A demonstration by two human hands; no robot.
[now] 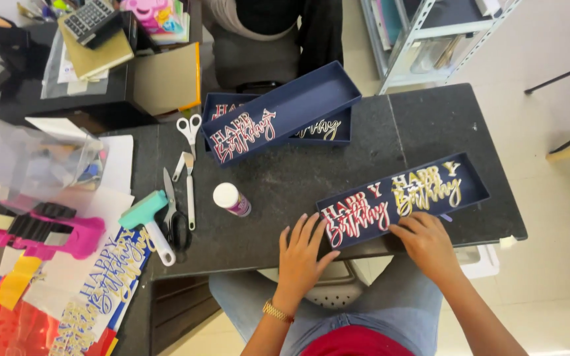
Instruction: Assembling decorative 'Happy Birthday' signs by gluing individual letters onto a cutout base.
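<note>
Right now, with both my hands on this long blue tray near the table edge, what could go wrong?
1. The navy tray sits at the near edge of the dark table; a pull from the left hand or right hand might tip it off.
2. The red cutout and gold cutout lie loose inside and could slide or bend.
3. The glue bottle stands close by; a sweep could topple it.

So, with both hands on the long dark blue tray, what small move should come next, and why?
Probably slide the long dark blue tray further onto the black table. Its near edge overhangs the table, the left hand and right hand press that edge, and the red cutout lies loose inside.
</note>
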